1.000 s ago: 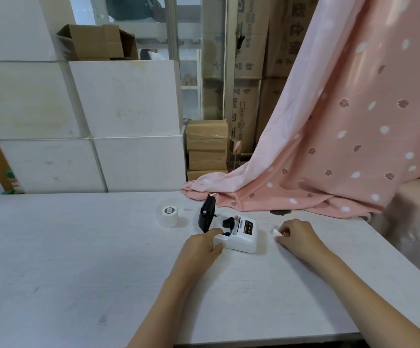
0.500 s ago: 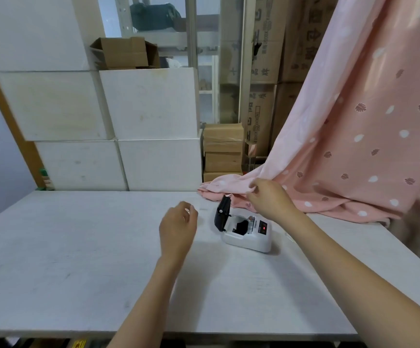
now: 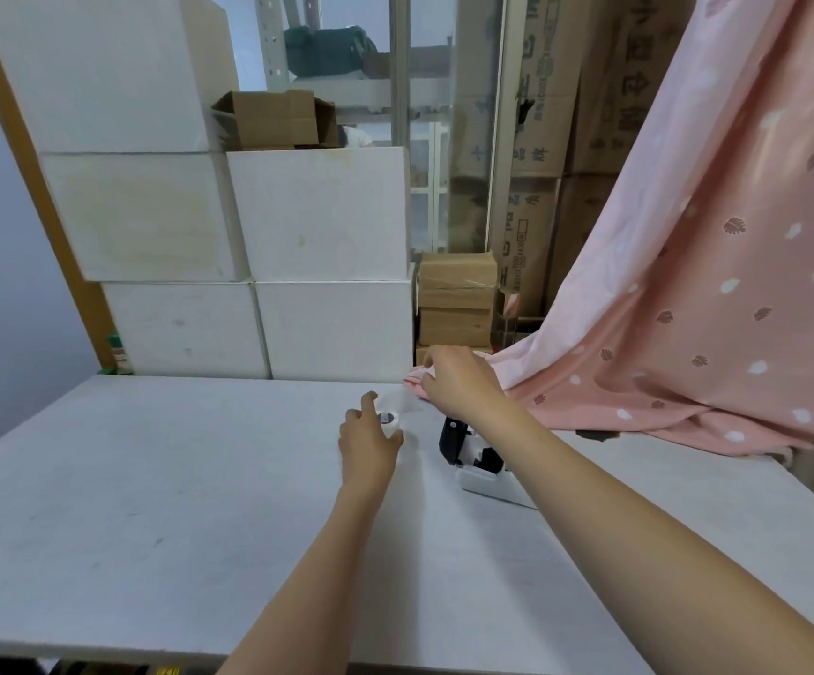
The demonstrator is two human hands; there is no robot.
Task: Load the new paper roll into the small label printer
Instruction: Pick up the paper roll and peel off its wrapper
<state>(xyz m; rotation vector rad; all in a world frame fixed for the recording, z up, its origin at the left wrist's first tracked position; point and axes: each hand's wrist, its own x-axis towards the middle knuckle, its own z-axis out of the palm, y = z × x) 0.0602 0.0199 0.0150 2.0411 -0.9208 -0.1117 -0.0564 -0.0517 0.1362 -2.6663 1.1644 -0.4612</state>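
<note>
Compared with a second ago, our left hand [image 3: 370, 448] has left the label printer [image 3: 487, 467] and reached forward-left to the paper roll [image 3: 389, 421]; its fingers [image 3: 397, 438] now curl round the roll, thumb on the far side, though the roll still seems to sit on the table [image 3: 151, 504]. We cannot tell whether the grip has fully closed. Our right hand [image 3: 458, 382] has moved from the table beside the printer to the far edge, at the hem of the pink cloth [image 3: 687, 309]; its fingers are curled together, and whether they pinch the small white scrap seen earlier or the cloth itself we cannot tell. The printer stands just right of the roll, under our right forearm, black lid [image 3: 451, 438] tipped up, bay exposed. Judgement: pickup of the new roll is under way; with the lid open, the next move is to carry the roll across and seat it in the bay, minding which way the paper feeds.
</note>
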